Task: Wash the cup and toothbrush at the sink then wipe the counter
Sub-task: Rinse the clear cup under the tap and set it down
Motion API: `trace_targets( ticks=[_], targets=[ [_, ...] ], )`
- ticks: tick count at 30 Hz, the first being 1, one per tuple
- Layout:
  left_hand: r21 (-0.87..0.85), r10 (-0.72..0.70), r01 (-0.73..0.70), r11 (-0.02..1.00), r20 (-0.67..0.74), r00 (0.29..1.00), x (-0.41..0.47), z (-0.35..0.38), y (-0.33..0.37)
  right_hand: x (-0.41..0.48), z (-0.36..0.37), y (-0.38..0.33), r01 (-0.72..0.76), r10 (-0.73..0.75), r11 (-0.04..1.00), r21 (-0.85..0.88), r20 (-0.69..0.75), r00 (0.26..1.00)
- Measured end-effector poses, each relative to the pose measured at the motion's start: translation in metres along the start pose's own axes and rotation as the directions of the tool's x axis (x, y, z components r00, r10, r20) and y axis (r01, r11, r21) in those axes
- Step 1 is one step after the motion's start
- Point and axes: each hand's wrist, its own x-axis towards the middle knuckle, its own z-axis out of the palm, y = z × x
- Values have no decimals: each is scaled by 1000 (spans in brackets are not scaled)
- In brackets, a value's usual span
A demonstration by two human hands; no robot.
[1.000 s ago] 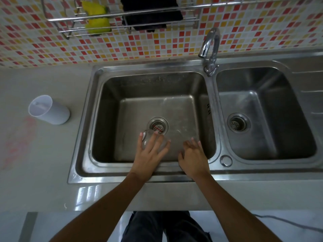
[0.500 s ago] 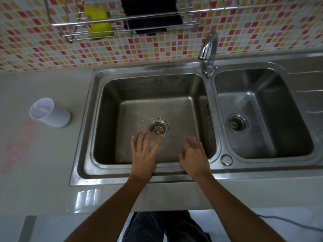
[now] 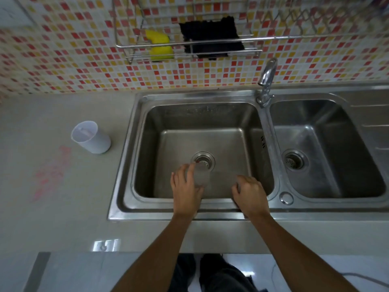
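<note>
My left hand (image 3: pixel 186 189) is low in the left basin (image 3: pixel 202 114), just in front of the drain (image 3: pixel 203 160). Its fingers wrap a clear, frosted cup (image 3: pixel 201 174), which looks blurred. My right hand (image 3: pixel 249 192) hovers over the basin's near right side with its fingers curled down; whether it holds anything is hidden. A faint pale streak runs between the two hands. A white cup (image 3: pixel 91 138) stands on the counter (image 3: pixel 52 207) left of the sink, with something pale inside it. I cannot make out a toothbrush clearly.
The faucet (image 3: pixel 267 81) stands between the two basins, with no water visible. The right basin (image 3: pixel 324 148) holds only its drain. A wall rack (image 3: pixel 189 49) carries a yellow sponge (image 3: pixel 159 46) and a black cloth (image 3: pixel 210 36). A pink smear (image 3: pixel 52 171) marks the counter.
My left hand has gone from lying flat over the clear cup to gripping it. My right hand's spread fingers have curled. The view has tilted up, showing more of the wall.
</note>
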Motion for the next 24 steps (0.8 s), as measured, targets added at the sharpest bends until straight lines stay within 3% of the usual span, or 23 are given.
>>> trace_targets(
  ticks=[5,11,15,18,24],
  targets=[
    [-230,-76,33,973,-179,981,-17,-40,-30,4,4,0,-41,46,997,-61,77,996],
    [-265,-156,67,962,-334,929,-11,-127,-116,14,19,-65,-91,88,996,24,105,991],
    [-353,-307,188,916,-316,898,3,-175,-175,38,37,-167,-38,13,980,196,127,992],
    [-392,-325,203,897,-274,905,14,-196,-207,59,43,-237,112,-133,950,292,52,990],
    [-497,-345,237,835,-136,929,35,-204,-255,91,35,-340,175,-215,901,397,59,975]
  ],
)
